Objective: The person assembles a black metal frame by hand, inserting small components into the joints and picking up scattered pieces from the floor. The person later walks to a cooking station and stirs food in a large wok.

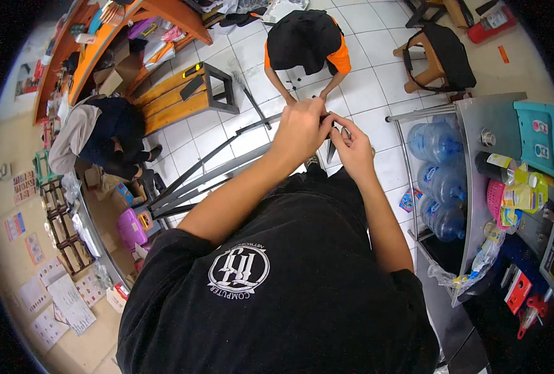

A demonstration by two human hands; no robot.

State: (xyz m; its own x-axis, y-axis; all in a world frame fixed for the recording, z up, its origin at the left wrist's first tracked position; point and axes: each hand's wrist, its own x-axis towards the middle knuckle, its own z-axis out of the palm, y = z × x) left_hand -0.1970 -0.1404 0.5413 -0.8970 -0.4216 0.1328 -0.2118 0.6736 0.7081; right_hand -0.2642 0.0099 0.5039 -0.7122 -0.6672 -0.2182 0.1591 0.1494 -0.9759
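My left hand (302, 128) and my right hand (353, 148) meet in front of me, fingers closed around something small and dark. What it is, the fingers hide. A thin, pointed, greyish piece (330, 151) shows just beneath the right fingers; I cannot tell whether it belongs to what I hold. Long dark bars (192, 169) slant up from the lower left, passing below my left forearm toward my hands. Across from me a person in a black cap and orange sleeves (305, 40) bends forward, both arms reaching down close behind my hands.
At left stands a wooden-slat bench (171, 103) with a metal frame; another person (96, 134) sits beside it. A purple case (131, 229) lies lower left. On the right, a metal rack (408, 168) holds several blue water bottles (439, 177). A stool (429, 62) stands upper right.
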